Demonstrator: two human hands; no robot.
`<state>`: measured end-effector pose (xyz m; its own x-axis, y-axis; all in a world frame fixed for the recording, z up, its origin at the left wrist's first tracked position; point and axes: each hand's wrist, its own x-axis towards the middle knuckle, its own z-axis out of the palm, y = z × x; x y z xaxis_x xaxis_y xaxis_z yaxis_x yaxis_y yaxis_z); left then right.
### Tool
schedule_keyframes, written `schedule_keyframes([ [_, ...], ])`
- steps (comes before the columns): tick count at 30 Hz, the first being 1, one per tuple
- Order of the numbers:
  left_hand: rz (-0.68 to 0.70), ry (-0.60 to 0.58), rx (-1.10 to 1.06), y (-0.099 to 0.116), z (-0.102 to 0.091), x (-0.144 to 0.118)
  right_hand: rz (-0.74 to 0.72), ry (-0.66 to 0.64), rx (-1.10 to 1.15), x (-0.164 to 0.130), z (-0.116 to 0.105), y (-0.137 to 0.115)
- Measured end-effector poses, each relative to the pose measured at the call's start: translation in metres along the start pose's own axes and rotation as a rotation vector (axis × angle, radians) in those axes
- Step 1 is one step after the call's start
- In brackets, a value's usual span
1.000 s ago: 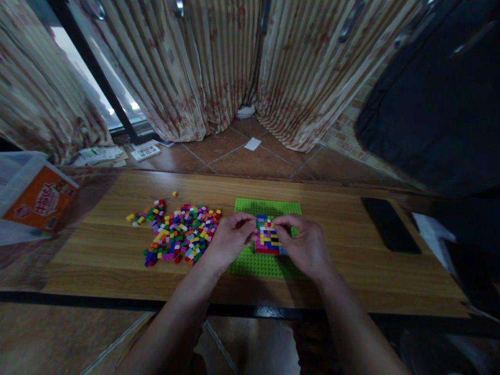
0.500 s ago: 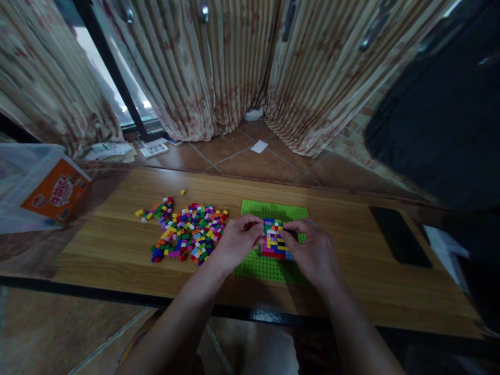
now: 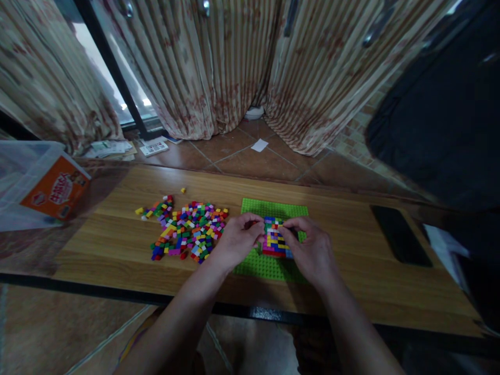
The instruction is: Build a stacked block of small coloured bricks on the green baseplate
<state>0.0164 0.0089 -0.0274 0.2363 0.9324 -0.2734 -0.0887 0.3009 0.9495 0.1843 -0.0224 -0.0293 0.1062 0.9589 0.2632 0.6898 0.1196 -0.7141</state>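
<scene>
Colourful toy building bricks are joined into a small block (image 3: 275,244) on a green studded baseplate (image 3: 269,270). At the block's left edge is my left hand (image 3: 241,239), its fingers curled and thumb and forefinger pressed together. My right hand (image 3: 313,247) reaches in from the other side, thumb and forefinger pinched at the block's upper right. Whatever lies between the fingertips of either hand is too small or hidden to make out. Left of the baseplate lies a loose pile of bricks (image 3: 191,229) in many colours.
A black phone (image 3: 400,235) lies on the wooden table (image 3: 344,291) to the right, near some white paper (image 3: 443,250). At far left stands a clear plastic bin (image 3: 23,208) with an orange label. One yellow brick (image 3: 183,190) sits apart behind the pile.
My right thumb and forefinger have shifted very slightly at the block's upper right. The left hand stays in place, and the whole view has tilted a touch.
</scene>
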Motion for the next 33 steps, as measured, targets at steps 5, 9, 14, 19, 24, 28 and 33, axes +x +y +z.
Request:
schedule_keyframes([
  [5,-0.008,-0.007,0.026,0.0,0.0,0.0,0.029,0.0,0.006,-0.001,0.002,-0.007],
  [9,-0.025,-0.002,0.014,0.001,0.001,0.0,0.045,0.011,-0.015,-0.002,0.003,-0.008],
  [14,-0.018,0.002,0.014,0.001,0.002,0.0,0.042,0.041,-0.042,-0.001,0.004,-0.005],
  [19,-0.02,-0.001,0.01,0.0,0.001,0.001,0.031,0.036,-0.015,-0.001,0.007,-0.002],
  [24,-0.026,-0.005,-0.008,0.0,0.001,0.001,0.08,0.055,0.072,-0.001,0.005,0.002],
  [28,-0.035,0.001,0.006,0.001,0.002,0.001,0.15,0.089,0.133,0.001,0.001,0.006],
  [33,-0.038,0.003,0.014,0.0,0.001,0.0,0.144,0.144,0.098,0.006,0.003,0.007],
])
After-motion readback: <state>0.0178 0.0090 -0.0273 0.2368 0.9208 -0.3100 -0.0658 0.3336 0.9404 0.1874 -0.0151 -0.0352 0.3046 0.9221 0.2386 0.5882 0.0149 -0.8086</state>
